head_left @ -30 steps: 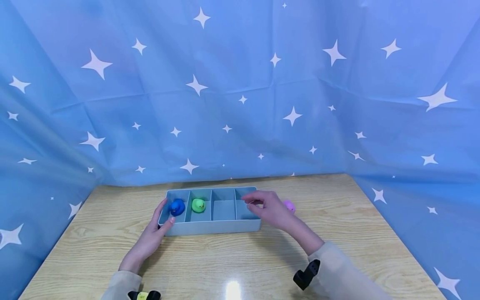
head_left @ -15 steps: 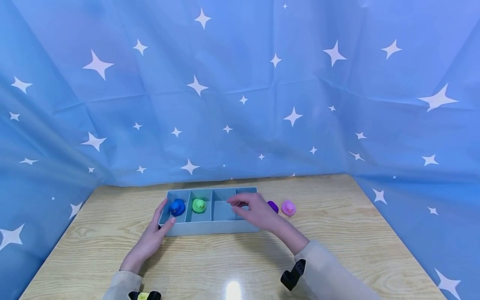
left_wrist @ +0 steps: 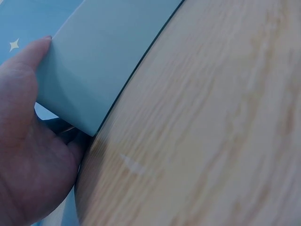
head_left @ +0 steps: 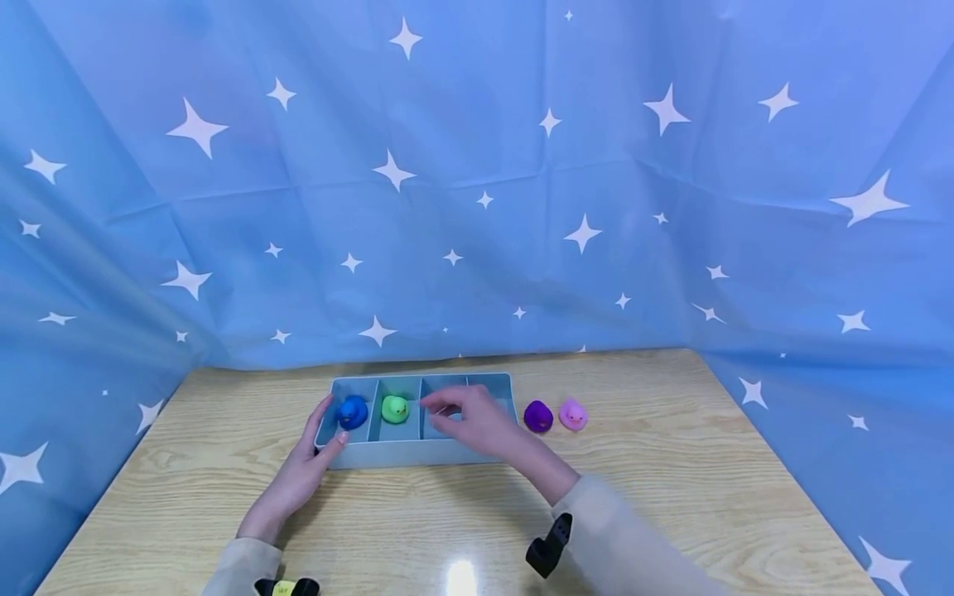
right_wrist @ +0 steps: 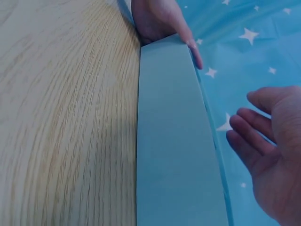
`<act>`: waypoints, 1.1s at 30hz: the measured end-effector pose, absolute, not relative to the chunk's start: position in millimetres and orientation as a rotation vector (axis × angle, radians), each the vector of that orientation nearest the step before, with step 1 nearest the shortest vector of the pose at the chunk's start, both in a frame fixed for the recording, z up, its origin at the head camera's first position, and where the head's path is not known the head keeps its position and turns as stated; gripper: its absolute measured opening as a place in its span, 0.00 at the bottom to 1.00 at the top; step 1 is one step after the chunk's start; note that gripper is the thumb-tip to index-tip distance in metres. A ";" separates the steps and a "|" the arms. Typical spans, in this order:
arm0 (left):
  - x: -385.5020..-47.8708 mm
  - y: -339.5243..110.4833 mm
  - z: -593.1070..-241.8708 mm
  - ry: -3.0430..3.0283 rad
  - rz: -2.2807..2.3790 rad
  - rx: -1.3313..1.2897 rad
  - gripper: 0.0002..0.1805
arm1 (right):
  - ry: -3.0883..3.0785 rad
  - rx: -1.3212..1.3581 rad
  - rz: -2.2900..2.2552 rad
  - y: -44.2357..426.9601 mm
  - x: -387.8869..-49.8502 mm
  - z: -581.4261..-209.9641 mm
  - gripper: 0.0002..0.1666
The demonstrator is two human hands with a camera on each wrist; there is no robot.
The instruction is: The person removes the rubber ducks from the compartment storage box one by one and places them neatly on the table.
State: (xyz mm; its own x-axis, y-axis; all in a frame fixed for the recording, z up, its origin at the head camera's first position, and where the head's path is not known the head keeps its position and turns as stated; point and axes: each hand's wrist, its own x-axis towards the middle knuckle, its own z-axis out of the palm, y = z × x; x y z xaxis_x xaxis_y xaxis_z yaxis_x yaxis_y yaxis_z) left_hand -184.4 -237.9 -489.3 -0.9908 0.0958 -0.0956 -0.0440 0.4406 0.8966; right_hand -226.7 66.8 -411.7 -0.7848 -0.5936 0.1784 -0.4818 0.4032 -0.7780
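My left hand (head_left: 298, 472) holds the left end of a pale blue divided box (head_left: 417, 453), thumb at the front rim and fingers along the end wall. In the left wrist view, that thumb lies against the top of the box's long wall (left_wrist: 103, 56). A blue rubber duck (head_left: 352, 412) sits in the leftmost compartment, and a green rubber duck (head_left: 395, 409) in the one beside it. Over the two right-hand compartments hovers my right hand (head_left: 480, 420), fingers loosely bent. The right wrist view shows a gap between its thumb and fingers, holding nothing.
Just right of the box, a purple rubber duck (head_left: 538, 416) and a pink rubber duck (head_left: 573, 415) lie side by side on the wooden table (head_left: 417, 530). A blue curtain with white stars (head_left: 477, 165) hangs behind the table and at both sides.
My right hand has moved left over the box, from the rightmost compartment towards the third, uncovering the purple and pink ducks. My left hand keeps its place on the box.
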 end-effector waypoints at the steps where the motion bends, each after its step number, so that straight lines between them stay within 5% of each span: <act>1: -184.6 -238.0 -489.4 2.553 1.594 0.047 0.41 | 2.519 -0.960 -1.337 65.0 -226.5 -412.1 0.16; 33: -185.1 -239.0 -491.8 2.547 1.610 0.029 0.41 | 2.439 -0.798 -1.514 36.9 -240.1 -435.0 0.18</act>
State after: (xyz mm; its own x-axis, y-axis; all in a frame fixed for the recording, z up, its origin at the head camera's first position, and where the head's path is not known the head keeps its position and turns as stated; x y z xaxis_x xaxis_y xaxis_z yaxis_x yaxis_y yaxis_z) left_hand -185.1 -239.0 -491.8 -0.9917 0.0842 -0.0974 -0.0518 0.4312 0.9008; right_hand -240.1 36.9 -435.0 -0.8443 -0.5177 0.1383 -0.3537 0.3446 -0.8695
